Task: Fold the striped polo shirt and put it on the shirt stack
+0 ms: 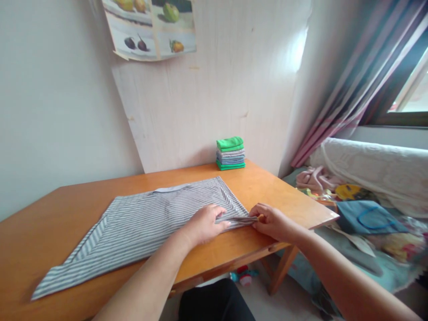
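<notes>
One striped cloth (pixel 157 218) lies spread flat on the worktop (pixel 281 200), its long near edge running roughly parallel to the front edge, its left end tapering to a point at the near left corner. I work with two grips, both at the near right corner of the cloth. My left grip (pixel 204 224) is nearly closed, a small gap between thumb and fingers, with the gathered near edge lodged between them. My right grip (pixel 270 223) is pinched tight at the fingertips on the corner itself. Holding at two adjacent points most likely keeps the narrow gathered section taut and aligned; the flat remainder, resting under its own weight, appears to need no support. One folded stack (pixel 230 154) stands upright at the rear of the worktop, near the wall board (pixel 200 107), a position that presumably keeps it out of reach of the spread cloth. Count: one cloth, two grips, one stack. The stack shows green layers at top and bottom with grey and bluish layers between; I cannot tell the exact number of pieces. One sheet of fruit pictures (pixel 152 31), four panels visible, hangs on the board above.
</notes>
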The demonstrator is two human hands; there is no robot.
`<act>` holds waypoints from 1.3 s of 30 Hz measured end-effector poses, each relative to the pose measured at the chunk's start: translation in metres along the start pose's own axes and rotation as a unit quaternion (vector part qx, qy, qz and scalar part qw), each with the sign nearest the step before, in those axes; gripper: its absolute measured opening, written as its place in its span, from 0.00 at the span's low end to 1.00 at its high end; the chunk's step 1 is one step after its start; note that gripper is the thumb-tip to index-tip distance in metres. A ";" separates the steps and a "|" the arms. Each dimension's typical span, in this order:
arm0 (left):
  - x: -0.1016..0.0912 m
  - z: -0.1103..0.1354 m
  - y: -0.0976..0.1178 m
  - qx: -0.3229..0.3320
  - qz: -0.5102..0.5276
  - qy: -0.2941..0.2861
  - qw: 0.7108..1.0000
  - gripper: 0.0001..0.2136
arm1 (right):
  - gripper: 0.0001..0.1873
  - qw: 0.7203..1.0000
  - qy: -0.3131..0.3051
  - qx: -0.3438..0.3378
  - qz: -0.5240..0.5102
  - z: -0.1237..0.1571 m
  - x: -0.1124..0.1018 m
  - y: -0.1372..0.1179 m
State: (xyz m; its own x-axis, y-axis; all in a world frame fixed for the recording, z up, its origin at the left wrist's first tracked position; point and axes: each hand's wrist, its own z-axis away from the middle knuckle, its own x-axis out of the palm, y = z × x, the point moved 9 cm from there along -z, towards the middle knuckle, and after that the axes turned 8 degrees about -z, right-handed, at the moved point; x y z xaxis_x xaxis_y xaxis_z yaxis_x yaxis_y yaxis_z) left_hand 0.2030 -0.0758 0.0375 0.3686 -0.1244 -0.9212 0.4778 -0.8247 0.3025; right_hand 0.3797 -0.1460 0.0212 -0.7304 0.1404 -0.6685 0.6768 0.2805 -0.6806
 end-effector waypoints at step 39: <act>0.026 -0.017 0.010 0.027 -0.076 0.052 0.995 0.18 | 0.17 0.975 0.144 0.141 0.091 -0.031 -0.022 0.022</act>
State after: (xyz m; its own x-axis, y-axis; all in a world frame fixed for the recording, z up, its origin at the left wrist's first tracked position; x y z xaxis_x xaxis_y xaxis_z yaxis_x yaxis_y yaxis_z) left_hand 0.2309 -0.0775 0.0209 0.3769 0.0594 -0.9243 0.4916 -0.8586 0.1453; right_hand 0.4076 -0.1133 0.0301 -0.5640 0.4350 -0.7019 0.7663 -0.0410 -0.6412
